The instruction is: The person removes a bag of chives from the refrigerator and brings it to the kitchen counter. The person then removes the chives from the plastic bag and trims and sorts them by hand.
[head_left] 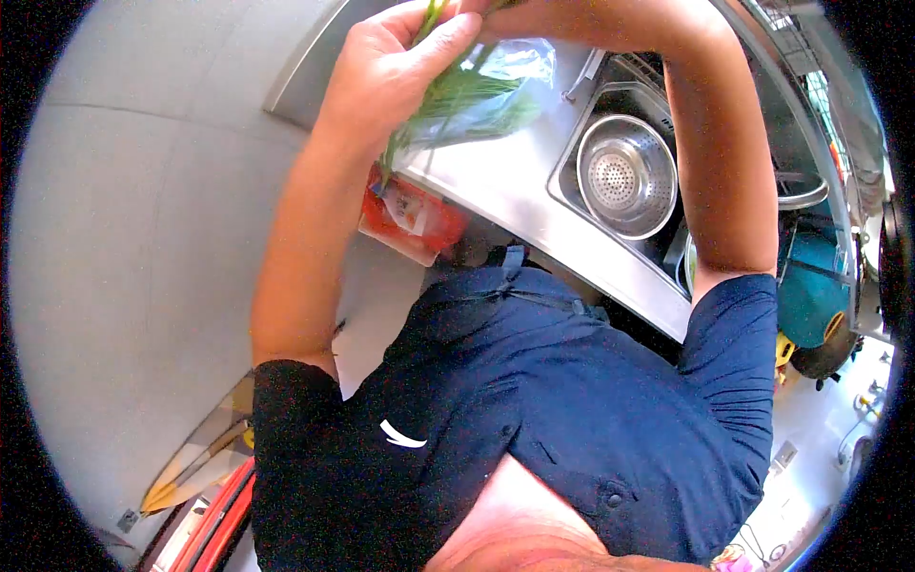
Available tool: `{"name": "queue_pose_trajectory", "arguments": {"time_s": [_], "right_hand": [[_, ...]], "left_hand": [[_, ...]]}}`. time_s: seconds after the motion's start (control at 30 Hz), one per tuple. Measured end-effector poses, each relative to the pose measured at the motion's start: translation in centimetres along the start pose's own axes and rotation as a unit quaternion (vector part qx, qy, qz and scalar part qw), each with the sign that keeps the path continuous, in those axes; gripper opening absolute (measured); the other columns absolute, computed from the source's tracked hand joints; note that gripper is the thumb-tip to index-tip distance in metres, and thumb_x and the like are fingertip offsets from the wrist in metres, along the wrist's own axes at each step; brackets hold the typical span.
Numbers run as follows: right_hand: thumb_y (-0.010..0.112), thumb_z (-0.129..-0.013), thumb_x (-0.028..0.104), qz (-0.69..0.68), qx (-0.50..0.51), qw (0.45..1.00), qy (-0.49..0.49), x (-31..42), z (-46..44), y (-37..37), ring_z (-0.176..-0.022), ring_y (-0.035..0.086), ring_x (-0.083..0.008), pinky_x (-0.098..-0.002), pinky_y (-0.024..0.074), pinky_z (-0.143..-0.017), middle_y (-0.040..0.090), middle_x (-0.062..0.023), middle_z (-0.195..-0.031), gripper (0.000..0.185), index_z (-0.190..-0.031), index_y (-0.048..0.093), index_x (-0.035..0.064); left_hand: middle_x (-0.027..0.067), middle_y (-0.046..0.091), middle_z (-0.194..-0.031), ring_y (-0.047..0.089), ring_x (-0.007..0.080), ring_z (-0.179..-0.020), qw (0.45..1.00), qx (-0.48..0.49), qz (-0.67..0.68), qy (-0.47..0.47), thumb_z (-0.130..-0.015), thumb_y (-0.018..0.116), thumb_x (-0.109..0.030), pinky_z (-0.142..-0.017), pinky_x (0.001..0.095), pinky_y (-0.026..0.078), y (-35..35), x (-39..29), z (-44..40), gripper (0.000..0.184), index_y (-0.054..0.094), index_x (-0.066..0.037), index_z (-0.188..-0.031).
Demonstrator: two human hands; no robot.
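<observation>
Glossy plastic bag [530, 63], metal colander [621, 181]

Left hand [386, 71] grasping long greens [453, 102] over a steel counter [515, 181]; perforated colander [624, 176] within the sink [564, 186].

Top edge chops off most of your right hand [492, 8], so no clue about its grip. The green stalks [462, 107] get cropped past your left fingers [448, 43]; red package [437, 221] below them is too blurry to read.

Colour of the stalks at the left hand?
Green. The stalks show in the head view, the only one here.
</observation>
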State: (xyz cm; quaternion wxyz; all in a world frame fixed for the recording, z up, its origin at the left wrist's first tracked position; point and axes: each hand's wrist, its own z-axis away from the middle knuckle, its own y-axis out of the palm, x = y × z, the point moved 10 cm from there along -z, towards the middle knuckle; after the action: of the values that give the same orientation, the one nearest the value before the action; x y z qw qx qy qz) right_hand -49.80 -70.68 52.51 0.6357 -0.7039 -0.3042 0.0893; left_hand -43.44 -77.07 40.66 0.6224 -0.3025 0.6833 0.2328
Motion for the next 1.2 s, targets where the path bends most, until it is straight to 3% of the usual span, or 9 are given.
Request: {"name": "queue_pose_trajectory", "arguments": {"time_s": [0.13,0.2,0.4,0.47,0.57,0.7,0.77,0.83,1.2], "right_hand": [[0.069,-0.078,0.013,0.012,0.020,0.998,0.050,-1.9,-0.4,0.0,-0.075,0.066,-0.0238,-0.0344,0.0513,-0.072,0.069,-0.0111,-0.078,0.011,-0.081,0.072,0.0028],[0.073,-0.078,0.017,-0.099,-0.016,0.987,0.124,-3.4,0.0,-0.4,-0.076,0.067,-0.0230,-0.0345,0.0521,-0.069,0.071,-0.0122,-0.080,0.016,-0.080,0.071,0.0013],[0.075,-0.081,0.021,-0.201,-0.115,0.960,0.158,-5.4,1.5,0.3,-0.083,0.069,-0.0185,-0.0313,0.0540,-0.073,0.072,-0.0130,-0.086,0.034,-0.106,0.068,-0.0013],[0.075,-0.083,0.020,-0.250,-0.150,0.944,0.153,-6.0,2.3,1.4,-0.085,0.069,-0.0171,-0.0298,0.0542,-0.074,0.073,-0.0124,-0.089,0.037,-0.112,0.066,-0.0016],[0.072,-0.088,0.013,-0.451,-0.275,0.831,0.174,-7.8,4.5,3.3,-0.085,0.068,-0.0152,-0.0264,0.0538,-0.073,0.072,-0.0100,-0.097,0.030,-0.113,0.065,-0.0014],[0.073,-0.088,0.034,-0.443,-0.217,0.822,0.284,-7.4,6.3,10.2,-0.073,0.057,-0.0050,-0.0208,0.0441,-0.063,0.069,0.0027,-0.088,0.034,-0.107,0.073,0.0058],[0.072,-0.088,0.035,-0.439,-0.219,0.821,0.291,-6.9,7.0,12.5,-0.075,0.057,-0.0057,-0.0214,0.0443,-0.064,0.070,0.0031,-0.089,0.033,-0.106,0.074,0.0077],[0.072,-0.088,0.037,-0.446,-0.218,0.815,0.300,-6.6,7.5,14.3,-0.075,0.057,-0.0061,-0.0222,0.0450,-0.066,0.069,0.0039,-0.090,0.033,-0.105,0.074,0.0092],[0.070,-0.089,0.037,-0.490,-0.199,0.778,0.341,-6.2,7.1,17.0,-0.074,0.055,-0.0061,-0.0222,0.0449,-0.066,0.068,0.0038,-0.090,0.032,-0.104,0.073,0.0088]], "left_hand": [[0.0009,0.070,-0.091,0.060,0.0076,-0.079,0.996,0.074,-0.019,-0.050,-0.098,0.063,-0.029,-0.070,0.0230,0.047,0.2,1.2,-0.9,0.030,0.068,-0.003,-0.111],[0.0003,0.068,-0.088,0.058,0.0081,-0.075,0.990,0.088,0.087,-0.067,-0.099,0.060,-0.027,-0.066,0.0228,0.046,0.5,1.5,-0.9,0.027,0.067,-0.004,-0.111],[0.0000,0.067,-0.093,0.057,0.0085,-0.079,0.985,0.013,0.144,-0.099,-0.101,0.056,-0.026,-0.076,0.0234,0.046,-0.6,2.7,-0.1,0.029,0.065,-0.003,-0.118],[0.0000,0.065,-0.093,0.057,0.0098,-0.083,0.980,0.054,0.166,-0.097,-0.101,0.056,-0.026,-0.079,0.0249,0.046,-0.1,2.3,0.4,0.031,0.063,-0.003,-0.121],[0.0005,0.062,-0.095,0.057,0.0127,-0.090,0.956,0.096,0.260,-0.101,-0.102,0.054,-0.026,-0.084,0.0278,0.046,0.0,2.7,1.0,0.034,0.058,-0.003,-0.127],[0.0050,0.060,-0.098,0.057,0.0184,-0.093,0.906,0.048,0.401,-0.129,-0.103,0.048,-0.023,-0.084,0.0328,0.048,-1.0,5.0,1.1,0.031,0.055,-0.003,-0.126],[0.0070,0.061,-0.096,0.058,0.0191,-0.089,0.893,0.011,0.428,-0.140,-0.103,0.048,-0.021,-0.081,0.0339,0.049,-1.7,6.0,1.1,0.027,0.056,-0.003,-0.121],[0.0057,0.058,-0.099,0.056,0.0245,-0.098,0.860,0.083,0.488,-0.121,-0.105,0.043,-0.023,-0.091,0.0372,0.048,-1.2,6.4,0.8,0.023,0.055,-0.008,-0.118],[0.0085,0.063,-0.104,0.059,0.0276,-0.099,0.845,0.063,0.515,-0.130,-0.104,0.047,-0.022,-0.090,0.0410,0.050,-2.1,8.6,0.7,0.019,0.059,-0.009,-0.111]]}}
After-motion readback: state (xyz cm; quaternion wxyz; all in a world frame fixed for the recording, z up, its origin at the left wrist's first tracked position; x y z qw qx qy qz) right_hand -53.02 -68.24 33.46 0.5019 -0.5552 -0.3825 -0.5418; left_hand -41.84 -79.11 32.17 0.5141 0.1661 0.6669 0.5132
